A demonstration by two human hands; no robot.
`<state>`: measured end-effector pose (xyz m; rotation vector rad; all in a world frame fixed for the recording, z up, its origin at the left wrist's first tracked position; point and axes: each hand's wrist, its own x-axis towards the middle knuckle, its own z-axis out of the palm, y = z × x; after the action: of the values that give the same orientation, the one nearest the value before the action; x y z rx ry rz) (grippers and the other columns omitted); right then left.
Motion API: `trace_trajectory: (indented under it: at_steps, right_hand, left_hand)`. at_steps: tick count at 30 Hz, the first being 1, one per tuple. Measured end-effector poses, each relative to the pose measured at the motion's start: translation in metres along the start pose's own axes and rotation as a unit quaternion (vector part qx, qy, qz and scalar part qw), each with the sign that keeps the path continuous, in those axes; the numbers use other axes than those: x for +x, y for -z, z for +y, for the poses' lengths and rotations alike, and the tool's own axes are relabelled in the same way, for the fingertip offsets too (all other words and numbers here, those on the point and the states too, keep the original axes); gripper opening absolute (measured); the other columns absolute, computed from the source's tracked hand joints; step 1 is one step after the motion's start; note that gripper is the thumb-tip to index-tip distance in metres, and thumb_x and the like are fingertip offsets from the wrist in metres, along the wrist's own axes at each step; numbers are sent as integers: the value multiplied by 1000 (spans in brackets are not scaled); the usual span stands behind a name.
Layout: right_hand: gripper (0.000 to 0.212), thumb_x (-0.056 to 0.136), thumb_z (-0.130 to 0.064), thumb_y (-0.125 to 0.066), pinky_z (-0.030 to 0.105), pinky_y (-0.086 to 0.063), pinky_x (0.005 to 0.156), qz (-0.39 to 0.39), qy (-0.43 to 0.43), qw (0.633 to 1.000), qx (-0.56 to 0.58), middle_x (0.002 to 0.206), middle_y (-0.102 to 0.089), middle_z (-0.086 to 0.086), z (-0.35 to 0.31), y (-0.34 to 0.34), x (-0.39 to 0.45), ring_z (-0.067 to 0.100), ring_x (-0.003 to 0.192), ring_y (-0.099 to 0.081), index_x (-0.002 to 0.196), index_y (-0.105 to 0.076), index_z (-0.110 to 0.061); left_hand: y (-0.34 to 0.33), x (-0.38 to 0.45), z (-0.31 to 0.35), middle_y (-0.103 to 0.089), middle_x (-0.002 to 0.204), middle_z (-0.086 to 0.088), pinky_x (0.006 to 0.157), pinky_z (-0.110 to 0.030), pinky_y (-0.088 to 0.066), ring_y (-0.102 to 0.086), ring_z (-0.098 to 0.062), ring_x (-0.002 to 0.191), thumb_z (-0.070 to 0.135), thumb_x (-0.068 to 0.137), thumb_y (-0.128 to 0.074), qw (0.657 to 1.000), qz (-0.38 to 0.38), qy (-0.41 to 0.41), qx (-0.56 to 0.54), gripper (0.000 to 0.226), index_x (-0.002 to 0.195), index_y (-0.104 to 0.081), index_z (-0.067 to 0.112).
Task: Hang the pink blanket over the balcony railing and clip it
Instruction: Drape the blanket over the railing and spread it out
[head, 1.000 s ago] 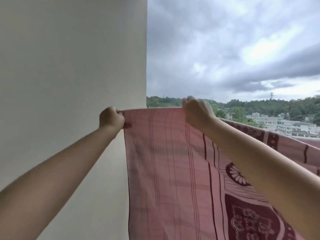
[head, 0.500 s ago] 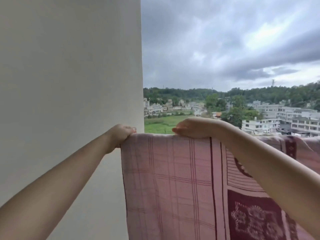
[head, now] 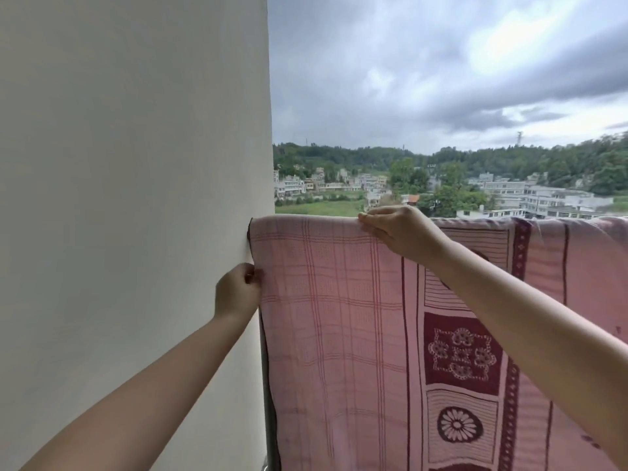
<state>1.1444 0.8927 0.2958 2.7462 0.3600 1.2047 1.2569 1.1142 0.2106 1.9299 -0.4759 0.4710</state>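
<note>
The pink blanket [head: 339, 317], checked on its left part and patterned with dark red flower panels on the right, hangs draped over the balcony railing, which it hides completely. My left hand [head: 238, 290] pinches the blanket's left side edge a little below the top fold, right beside the wall. My right hand [head: 397, 232] lies on the top fold with its fingers curled over the cloth. No clip is in view.
A plain white wall [head: 136, 198] fills the left half and touches the blanket's left edge. Beyond the railing lie open air, green fields, buildings [head: 530, 198] and wooded hills under a cloudy sky. A dark vertical post [head: 270, 419] shows at the blanket's lower left edge.
The blanket's top edge has come down and now lies folded over the rail. My left hand slid from the top corner down the side edge. My right hand stays on the top fold.
</note>
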Motion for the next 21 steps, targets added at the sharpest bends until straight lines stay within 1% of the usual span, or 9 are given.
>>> trace_trajectory:
  at_steps: [4, 6, 8, 9, 11, 14, 17, 20, 21]
  right_hand:
    - [14, 77, -6, -61, 41, -60, 59, 36, 7, 998, -56, 73, -74, 14, 2, 0, 7, 28, 63, -70, 82, -71, 2]
    - [11, 80, -7, -63, 37, -55, 69, 64, -22, 991, -119, 68, -67, 5, 5, 9, 23, 23, 67, -61, 74, -68, 0]
    - [17, 87, -7, -53, 35, -46, 79, 44, -64, 982, -175, 71, -55, 1, 12, 17, 47, 19, 75, -50, 75, -61, -1]
    - [18, 90, -5, -48, 34, -47, 76, 30, -86, 978, -188, 67, -50, -1, 17, 19, 61, 19, 73, -50, 75, -58, -4]
    - [17, 91, -3, -45, 29, -47, 65, 0, -170, 970, -174, 64, -50, 1, 24, 23, 91, 21, 71, -53, 79, -56, -8]
    - [21, 87, 4, -41, 35, -48, 68, 9, -237, 963, -132, 93, -65, 18, 42, 25, 138, 32, 91, -62, 98, -59, 2]
    - [28, 85, 7, -33, 42, -47, 77, 6, -243, 968, -67, 111, -58, 29, 62, 21, 153, 40, 104, -56, 109, -48, 7]
    - [27, 96, -13, -36, 41, -43, 88, -168, -261, 950, -24, 125, -52, 24, 73, 1, 132, 35, 107, -54, 107, -48, 9]
    - [35, 97, -21, -36, 41, -42, 95, -262, -291, 920, -6, 129, -51, 23, 75, -7, 119, 35, 111, -53, 114, -47, 8]
  left_hand:
    - [17, 16, 8, -66, 77, -29, 77, -52, -54, -64, -36, 71, 5, 87, -53, 996, 60, -16, -68, 15, 82, -64, -4]
    - [29, 35, 22, -60, 62, -17, 64, -31, -59, -60, -18, 51, 4, 87, -53, 993, 53, -10, -107, 11, 84, -64, 1]
    - [35, 61, 39, -53, 48, -1, 37, -11, -42, -48, -1, 29, 6, 87, -55, 995, 47, -8, -92, 9, 82, -62, 9]
    - [36, 75, 49, -51, 44, 2, 31, -8, -35, -44, 0, 24, 7, 86, -56, 996, 51, -9, -79, 10, 78, -61, 11]
    - [39, 107, 67, -52, 47, -1, 34, -11, -43, -46, 1, 23, 9, 85, -59, 995, 67, -8, -71, 20, 65, -59, 9]
    - [36, 147, 100, -68, 56, -11, 70, -39, -58, -70, -23, 60, 1, 85, -52, 989, 121, -17, -79, 26, 60, -58, 0]
    - [27, 163, 129, -66, 104, -28, 84, -38, -44, -59, -39, 102, 3, 86, -47, 976, 189, -94, 55, 20, 97, -59, -10]
    - [2, 159, 127, -53, 124, -24, 90, -33, -40, -51, -34, 115, 19, 88, -54, 990, 21, -57, 126, 45, 124, -43, -5]
    - [-8, 152, 118, -52, 125, -20, 89, -31, -40, -51, -29, 115, 21, 88, -56, 986, -64, -28, 149, 49, 128, -41, -4]
